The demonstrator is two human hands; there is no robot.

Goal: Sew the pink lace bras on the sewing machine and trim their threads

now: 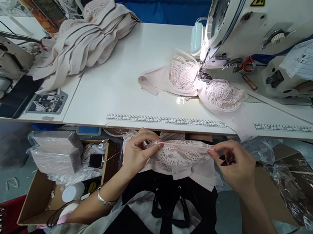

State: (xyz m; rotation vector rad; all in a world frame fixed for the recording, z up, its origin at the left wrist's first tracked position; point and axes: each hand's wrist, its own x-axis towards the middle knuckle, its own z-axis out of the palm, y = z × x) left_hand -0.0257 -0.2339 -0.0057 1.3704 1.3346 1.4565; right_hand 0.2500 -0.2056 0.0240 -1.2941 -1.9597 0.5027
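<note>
Over my lap lies a pale pink lace bra piece with smooth fabric below the lace. Between thumb and fingers, my left hand pinches its top edge on the left. The same edge is pinched at its right end by my right hand, so it runs straight between them. Something small and dark shows within the curled right fingers, too unclear to name. A pale pink bra with two lace cups rests on the table under the sewing machine, its middle close to the presser foot.
A pile of beige bra pieces lies at the table's left. A printed ruler follows the front edge of the white table. Below stand a cardboard box with wrapped packs and, at right, a box with clear plastic.
</note>
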